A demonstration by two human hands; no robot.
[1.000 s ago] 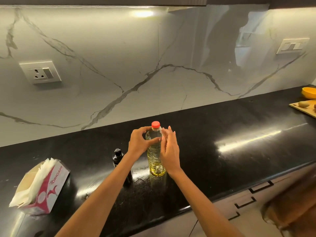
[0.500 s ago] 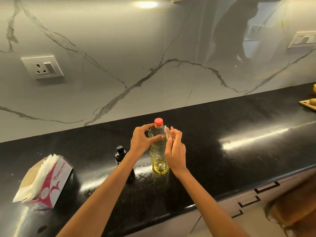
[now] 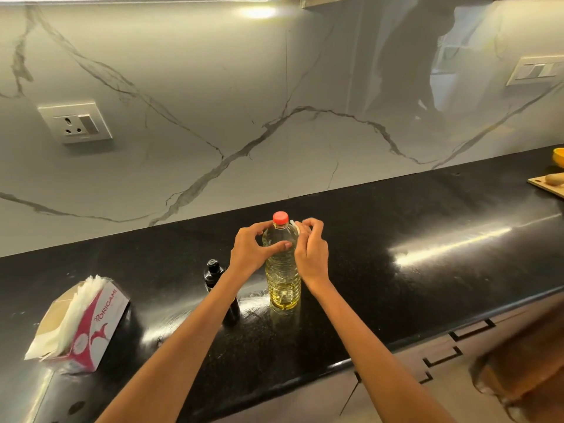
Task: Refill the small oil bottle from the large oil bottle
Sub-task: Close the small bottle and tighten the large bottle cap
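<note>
The large oil bottle (image 3: 282, 270) stands upright on the black counter (image 3: 396, 285). It is clear plastic, holds yellow oil and has its red cap (image 3: 280, 217) on. My left hand (image 3: 248, 251) grips its upper part, with the thumb across the front. My right hand (image 3: 311, 254) is curled against the bottle's right shoulder and pinches a small white piece (image 3: 294, 222) at its fingertips. The small oil bottle (image 3: 213, 274), dark with a black cap, stands just left of the large one. My left forearm hides part of it.
An opened tissue box (image 3: 91, 325) lies at the counter's left. A wooden cutting board (image 3: 546, 186) and a yellow bowl (image 3: 559, 157) sit at the far right edge. The marble wall carries a socket (image 3: 74, 122). Drawers (image 3: 442, 355) run below the counter's front edge.
My right hand's fingers have curled from straight to a pinch beside the bottle's neck. My left hand keeps its grip, and the bottle has not moved.
</note>
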